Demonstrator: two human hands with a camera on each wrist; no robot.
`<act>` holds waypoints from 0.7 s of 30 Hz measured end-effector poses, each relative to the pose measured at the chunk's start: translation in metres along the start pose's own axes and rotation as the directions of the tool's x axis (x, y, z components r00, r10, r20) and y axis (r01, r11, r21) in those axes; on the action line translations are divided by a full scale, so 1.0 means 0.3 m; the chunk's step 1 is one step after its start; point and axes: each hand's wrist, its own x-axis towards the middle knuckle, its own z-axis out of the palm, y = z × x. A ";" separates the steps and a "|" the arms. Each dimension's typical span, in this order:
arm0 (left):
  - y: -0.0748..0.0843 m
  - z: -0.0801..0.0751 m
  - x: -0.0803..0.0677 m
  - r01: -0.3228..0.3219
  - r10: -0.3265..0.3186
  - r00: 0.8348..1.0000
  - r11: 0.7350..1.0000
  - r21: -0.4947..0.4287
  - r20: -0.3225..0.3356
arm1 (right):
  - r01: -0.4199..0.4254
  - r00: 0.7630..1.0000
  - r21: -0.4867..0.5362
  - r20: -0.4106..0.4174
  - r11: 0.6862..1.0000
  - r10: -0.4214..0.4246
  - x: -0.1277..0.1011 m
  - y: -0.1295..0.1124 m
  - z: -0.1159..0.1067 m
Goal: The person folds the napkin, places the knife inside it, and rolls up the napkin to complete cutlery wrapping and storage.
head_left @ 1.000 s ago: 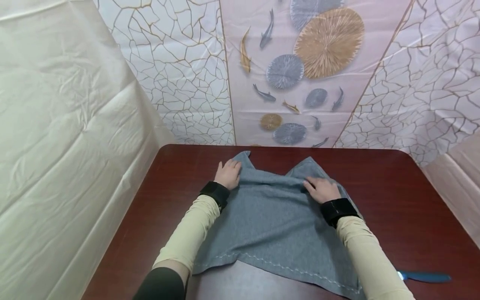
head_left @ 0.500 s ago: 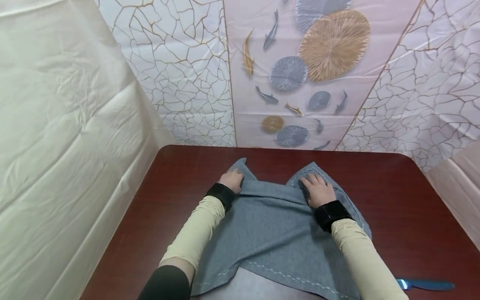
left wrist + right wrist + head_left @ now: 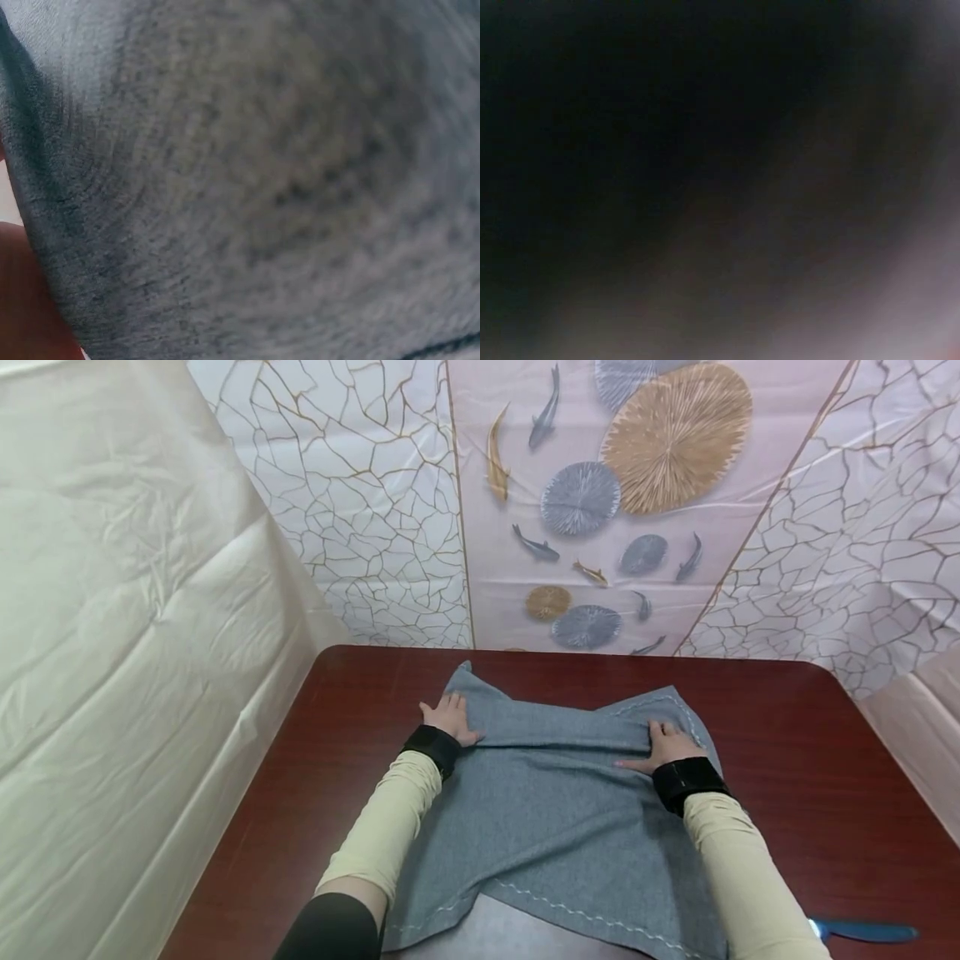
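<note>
Now, head view: both hands are pressing flat, fingers straight, on the grey cloth (image 3: 555,818) spread on the table (image 3: 810,760); left hand (image 3: 448,720) and right hand (image 3: 667,745) are sitting along the fold ridge, which is running left to right.
Left wrist view: cloth (image 3: 255,187) is filling the frame, blurred.
Right wrist view: showing only dark blur.

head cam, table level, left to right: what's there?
cream sheet → left hand → grey cloth → right hand → blue knife
</note>
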 end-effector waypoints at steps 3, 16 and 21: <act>-0.004 0.005 0.005 0.013 -0.013 1.000 1.000 0.001 0.012 | -0.037 0.999 0.008 -0.016 0.999 0.037 0.010 0.008 0.030; -0.048 0.008 0.039 -0.026 -0.074 0.953 0.946 -0.323 -0.293 | -0.066 0.997 0.002 0.036 0.998 0.066 0.040 0.026 0.075; -0.053 -0.028 0.056 -0.232 0.017 0.910 0.849 -0.475 -0.414 | -0.095 0.994 0.004 0.049 0.996 0.094 0.046 0.033 0.068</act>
